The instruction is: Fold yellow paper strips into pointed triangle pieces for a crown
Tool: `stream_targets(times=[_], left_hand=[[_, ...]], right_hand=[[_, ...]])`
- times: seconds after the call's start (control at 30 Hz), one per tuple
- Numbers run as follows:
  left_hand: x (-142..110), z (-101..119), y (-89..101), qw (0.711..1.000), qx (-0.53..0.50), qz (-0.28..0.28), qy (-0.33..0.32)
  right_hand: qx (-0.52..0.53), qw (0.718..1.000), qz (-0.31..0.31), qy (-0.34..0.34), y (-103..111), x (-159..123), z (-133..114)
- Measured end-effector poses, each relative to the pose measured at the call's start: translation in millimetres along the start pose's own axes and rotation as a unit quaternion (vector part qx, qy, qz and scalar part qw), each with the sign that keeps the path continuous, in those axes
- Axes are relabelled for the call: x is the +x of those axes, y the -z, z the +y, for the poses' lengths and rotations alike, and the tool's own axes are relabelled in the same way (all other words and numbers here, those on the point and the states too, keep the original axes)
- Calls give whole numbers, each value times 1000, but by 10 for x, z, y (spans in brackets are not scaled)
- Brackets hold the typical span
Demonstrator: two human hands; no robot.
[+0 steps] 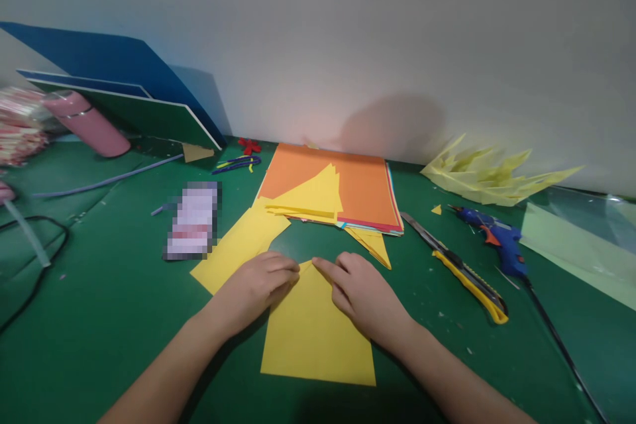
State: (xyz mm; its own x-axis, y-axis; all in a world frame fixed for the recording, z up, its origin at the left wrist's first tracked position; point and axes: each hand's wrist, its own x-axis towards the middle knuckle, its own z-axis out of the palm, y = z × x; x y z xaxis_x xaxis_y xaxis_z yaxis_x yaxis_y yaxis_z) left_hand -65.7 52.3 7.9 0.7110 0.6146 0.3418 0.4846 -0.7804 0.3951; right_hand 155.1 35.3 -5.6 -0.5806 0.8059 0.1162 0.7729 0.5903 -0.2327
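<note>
A sheet of yellow paper (pixel 318 344) lies flat in front of me, its top edge folded towards a point. My left hand (pixel 256 288) is closed at the upper left of the sheet, fingertips pressed on the fold. At the top point rests the outstretched index finger of my right hand (pixel 365 295), whose other fingers are curled against the sheet's right side. Partly behind my left hand lies another yellow sheet (pixel 238 245). Folded yellow paper triangles (pixel 313 195) are piled on a stack of coloured paper (pixel 298 169), orange on top.
To the right lie a yellow utility knife (pixel 467 278), blade out, and a blue glue gun (pixel 507 245) with its cord. A spiky yellow paper piece (pixel 497 179) stands behind them. At left are a blurred-out phone-like object (pixel 193 222), a pink bottle (pixel 89 126) and leaning boards (pixel 124 106).
</note>
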Motion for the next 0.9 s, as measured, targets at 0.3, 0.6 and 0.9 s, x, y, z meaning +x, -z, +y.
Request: stream_targets(times=[0.3,0.6,0.9], left_hand=[[-2,-6,-13,1000,2,-1,0],[3,-19,15,1000,14,-13,-8],[-21,-50,53,999,17,-25,-25]], right_hand=[[-7,1000,-25,-4,0,8,-7],[-15,1000,-6,6,-10,1,4],[-20,1000,-15,6,-19,-2,9]])
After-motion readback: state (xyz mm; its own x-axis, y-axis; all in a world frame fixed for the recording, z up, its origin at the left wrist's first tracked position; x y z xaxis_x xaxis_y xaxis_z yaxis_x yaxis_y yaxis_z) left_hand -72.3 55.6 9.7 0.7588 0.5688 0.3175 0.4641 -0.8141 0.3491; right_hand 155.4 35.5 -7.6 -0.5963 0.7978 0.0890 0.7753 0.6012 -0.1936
